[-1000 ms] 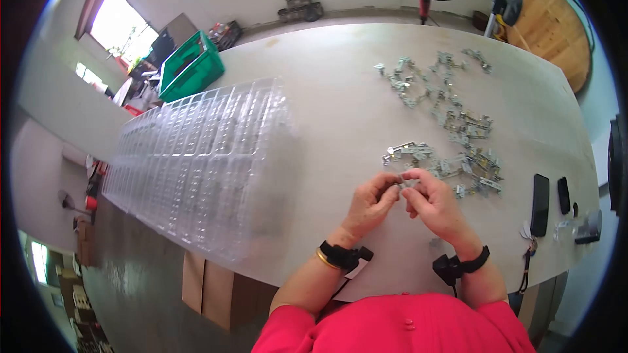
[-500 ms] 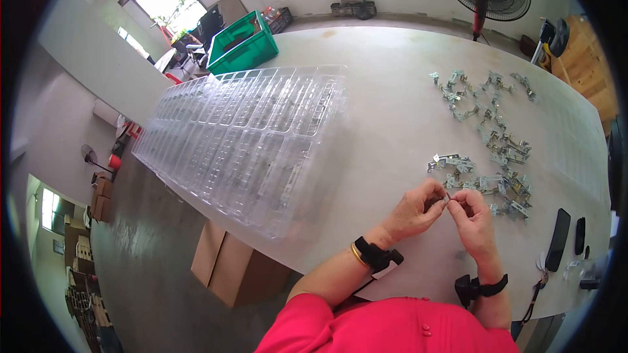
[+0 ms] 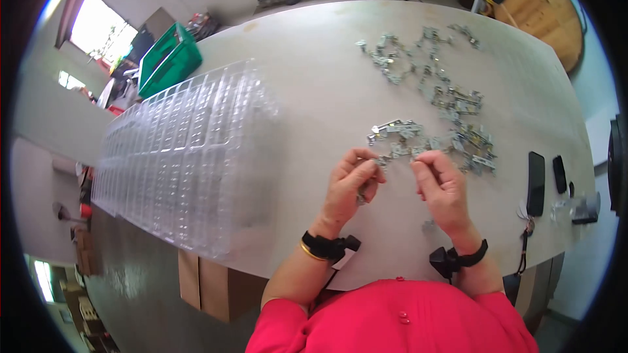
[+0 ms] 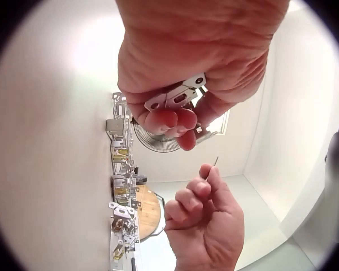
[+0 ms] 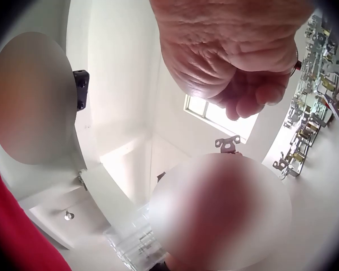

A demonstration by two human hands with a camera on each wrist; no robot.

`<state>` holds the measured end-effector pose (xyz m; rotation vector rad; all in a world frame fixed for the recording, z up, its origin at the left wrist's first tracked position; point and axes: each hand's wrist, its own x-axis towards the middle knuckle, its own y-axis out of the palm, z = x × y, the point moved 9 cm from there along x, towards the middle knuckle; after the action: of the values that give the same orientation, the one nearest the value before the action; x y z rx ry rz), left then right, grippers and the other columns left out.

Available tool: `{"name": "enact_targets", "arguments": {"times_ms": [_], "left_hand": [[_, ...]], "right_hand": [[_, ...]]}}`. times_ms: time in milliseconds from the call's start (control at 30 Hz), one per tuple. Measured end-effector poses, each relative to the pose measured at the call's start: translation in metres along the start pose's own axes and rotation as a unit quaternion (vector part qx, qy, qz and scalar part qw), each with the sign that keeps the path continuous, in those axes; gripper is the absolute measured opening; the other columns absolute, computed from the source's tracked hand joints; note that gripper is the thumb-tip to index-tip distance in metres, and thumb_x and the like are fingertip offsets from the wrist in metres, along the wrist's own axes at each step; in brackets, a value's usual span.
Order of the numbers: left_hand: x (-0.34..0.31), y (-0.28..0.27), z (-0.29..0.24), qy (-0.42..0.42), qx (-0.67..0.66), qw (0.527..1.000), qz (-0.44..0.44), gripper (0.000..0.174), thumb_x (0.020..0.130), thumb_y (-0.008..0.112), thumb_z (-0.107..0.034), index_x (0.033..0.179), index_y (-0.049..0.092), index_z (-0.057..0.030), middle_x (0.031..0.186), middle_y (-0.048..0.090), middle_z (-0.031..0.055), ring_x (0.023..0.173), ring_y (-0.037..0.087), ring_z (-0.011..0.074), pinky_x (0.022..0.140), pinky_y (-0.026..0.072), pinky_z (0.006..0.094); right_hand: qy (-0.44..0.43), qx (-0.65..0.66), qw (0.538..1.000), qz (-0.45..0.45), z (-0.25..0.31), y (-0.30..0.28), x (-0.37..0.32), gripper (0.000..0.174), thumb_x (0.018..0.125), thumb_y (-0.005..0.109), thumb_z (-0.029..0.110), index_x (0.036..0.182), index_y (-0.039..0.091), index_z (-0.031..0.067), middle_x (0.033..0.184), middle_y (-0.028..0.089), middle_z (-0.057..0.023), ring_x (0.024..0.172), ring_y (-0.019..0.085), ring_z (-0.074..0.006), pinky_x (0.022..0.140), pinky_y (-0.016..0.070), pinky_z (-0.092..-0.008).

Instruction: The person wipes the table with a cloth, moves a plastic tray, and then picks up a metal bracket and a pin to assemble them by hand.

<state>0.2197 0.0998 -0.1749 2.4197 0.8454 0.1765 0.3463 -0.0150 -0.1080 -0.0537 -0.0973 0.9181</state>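
Observation:
My left hand (image 3: 350, 186) curls its fingers around a silvery metal bracket (image 4: 181, 95) with holes and a slot. A winged metal end (image 3: 381, 162) sticks out beyond the thumb and forefinger. To its right, my right hand (image 3: 441, 186) pinches a thin metal pin (image 4: 216, 160) between thumb and forefinger, its tip pointing up in the left wrist view. A gap separates the two hands. Just beyond them on the table (image 3: 314, 117) lies a loose pile of similar metal brackets (image 3: 402, 129), some with brassy parts.
Stacked clear plastic trays (image 3: 190, 150) cover the table's left side, a green crate (image 3: 171, 62) behind them. On the right lie a black phone (image 3: 536, 183), a smaller black object (image 3: 559, 174) and keys (image 3: 527, 227). A cardboard box (image 3: 222, 287) stands below the near left edge.
The hands, together at their fingertips earlier, have moved apart, the left with the bracket and the right with the pin. The head view swung one way and back.

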Motion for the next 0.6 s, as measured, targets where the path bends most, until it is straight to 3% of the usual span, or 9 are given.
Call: {"name": "enact_targets", "arguments": {"times_ms": [133,267,600], "left_hand": [[0.0,0.0,0.0,-0.017,-0.052,0.998,-0.01,0.012,0.101,0.053,-0.014,0.11,0.056,-0.0076,0.081,0.065,0.0095,0.05,0.052,0.0102,0.043,0.0389,0.0214],[-0.002,0.002,0.001,-0.024,-0.035,0.999,-0.011,0.013,0.101,0.054,-0.015,0.111,0.056,-0.0075,0.081,0.066,0.0095,0.05,0.051,0.0097,0.044,0.0389,0.0215],[-0.003,0.002,-0.003,0.0,0.048,0.998,-0.027,0.015,0.1,0.056,-0.014,0.111,0.055,-0.0048,0.08,0.066,0.0099,0.051,0.051,0.0084,0.045,0.0382,0.0205]], "right_hand": [[0.001,-0.014,0.997,0.072,-0.008,0.014,-0.002,0.005,0.098,0.062,0.009,0.097,0.061,0.0048,0.066,0.051,0.0059,0.06,0.046,-0.0011,0.052,0.0365,-0.021],[0.017,-0.041,0.996,0.082,-0.012,0.016,-0.003,0.006,0.097,0.062,0.008,0.095,0.061,0.0029,0.066,0.05,0.0054,0.06,0.041,-0.0022,0.052,0.0348,-0.0228],[0.021,-0.086,0.993,0.083,-0.009,0.013,-0.002,0.007,0.095,0.064,0.01,0.095,0.062,0.0028,0.064,0.053,0.0007,0.059,0.044,-0.0052,0.052,0.037,-0.0255]]}}
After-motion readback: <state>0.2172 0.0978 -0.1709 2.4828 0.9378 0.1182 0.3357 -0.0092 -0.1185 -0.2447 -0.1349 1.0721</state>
